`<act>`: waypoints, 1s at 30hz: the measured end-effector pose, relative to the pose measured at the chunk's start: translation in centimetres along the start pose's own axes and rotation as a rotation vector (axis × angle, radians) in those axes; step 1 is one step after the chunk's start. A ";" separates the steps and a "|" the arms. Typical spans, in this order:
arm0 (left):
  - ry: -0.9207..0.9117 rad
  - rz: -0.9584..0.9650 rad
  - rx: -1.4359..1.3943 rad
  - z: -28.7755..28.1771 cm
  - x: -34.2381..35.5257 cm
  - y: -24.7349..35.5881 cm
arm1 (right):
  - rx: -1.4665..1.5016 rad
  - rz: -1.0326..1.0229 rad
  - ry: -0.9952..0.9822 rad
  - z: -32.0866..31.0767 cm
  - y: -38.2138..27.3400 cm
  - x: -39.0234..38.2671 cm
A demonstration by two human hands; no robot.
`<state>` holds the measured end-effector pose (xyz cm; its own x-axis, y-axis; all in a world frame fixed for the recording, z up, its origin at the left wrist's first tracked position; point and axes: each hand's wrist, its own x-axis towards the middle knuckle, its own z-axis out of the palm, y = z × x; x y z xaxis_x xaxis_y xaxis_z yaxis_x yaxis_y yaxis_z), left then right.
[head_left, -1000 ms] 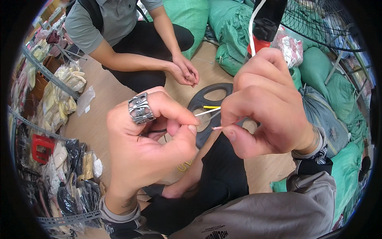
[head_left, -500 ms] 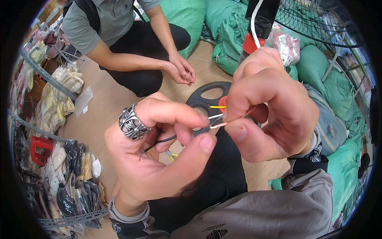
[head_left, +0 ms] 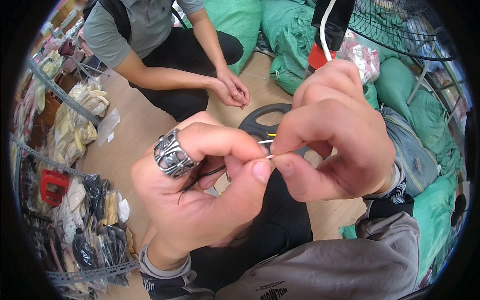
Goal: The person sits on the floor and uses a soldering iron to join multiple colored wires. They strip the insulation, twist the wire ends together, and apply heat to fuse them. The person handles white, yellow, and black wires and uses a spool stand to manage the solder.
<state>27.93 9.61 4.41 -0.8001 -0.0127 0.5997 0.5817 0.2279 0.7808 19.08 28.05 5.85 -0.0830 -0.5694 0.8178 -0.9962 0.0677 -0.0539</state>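
Note:
My left hand (head_left: 200, 200), with a broad silver ring (head_left: 173, 154) on one finger, is pinched on thin wires. A black wire (head_left: 214, 171) trails back beneath its index finger. A white wire (head_left: 265, 141) spans the small gap to my right hand (head_left: 335, 135). That hand pinches too, its fingertips almost against the left ones. A short pale pink wire end (head_left: 270, 156) shows between both thumbs. Behind the fingers a yellow wire tip (head_left: 271, 134) sticks out. How the wires join is hidden by the fingertips. A white cable (head_left: 323, 32) runs down behind my right hand.
A round dark base (head_left: 252, 122) lies behind my hands, and a black pole with a red collar (head_left: 317, 56) rises near the wire fan guard (head_left: 400, 25). Opposite me a person (head_left: 145, 55) crouches, hands together. Green sacks (head_left: 290, 35) line the right; racks of bagged goods (head_left: 75, 210) the left.
My hands have drawn closer together, so less of the white, pink and yellow wires shows between the fingertips. The crouching person keeps the same pose.

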 end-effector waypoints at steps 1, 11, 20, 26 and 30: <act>0.003 -0.002 0.004 0.0 0.0 0.0 | -0.022 -0.017 0.016 0.2 0.0 0.0; -0.009 -0.057 0.068 -0.4 -0.3 -0.8 | -0.106 -0.106 0.079 1.2 1.1 -1.1; -0.163 0.103 -0.263 0.3 -1.1 1.1 | 0.423 -0.131 0.234 -0.2 -0.4 -2.2; -0.337 0.220 -0.358 -0.2 0.0 1.7 | 0.431 -0.227 0.381 0.2 -0.2 -3.5; -0.346 0.192 -0.416 0.6 0.4 1.2 | 0.453 -0.125 0.405 -0.5 -0.7 -4.0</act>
<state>28.25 10.50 5.47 -0.6347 0.3267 0.7003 0.6743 -0.2084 0.7084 20.16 30.69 2.94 -0.0378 -0.1885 0.9814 -0.9168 -0.3842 -0.1091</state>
